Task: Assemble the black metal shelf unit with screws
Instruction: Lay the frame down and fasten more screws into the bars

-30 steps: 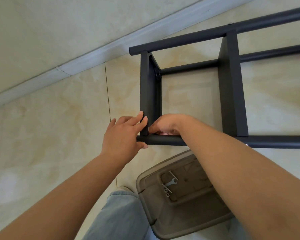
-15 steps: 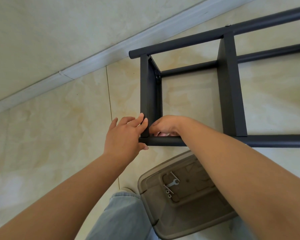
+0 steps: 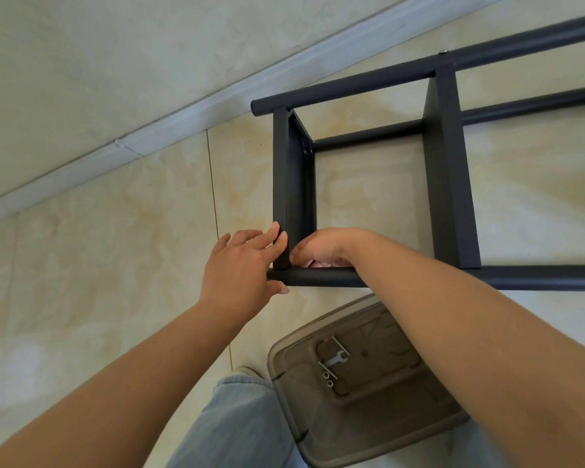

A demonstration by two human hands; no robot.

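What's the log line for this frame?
stage: corner joint of shelf frame | left hand: fingers pressed on end crossbar | right hand: curled inside corner, grasp hidden | wrench: lying in plastic tray

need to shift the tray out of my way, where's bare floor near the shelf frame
Bare tile lies left of the shelf frame, between baseboard and left hand; more right of the second crosspiece. Crowded: the near corner, with the right hand and tray.

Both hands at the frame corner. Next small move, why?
Probably the right hand reaches back for the small silver wrench in the brown plastic tray: it is curled inside the corner of the black metal shelf frame, which the left hand braces.
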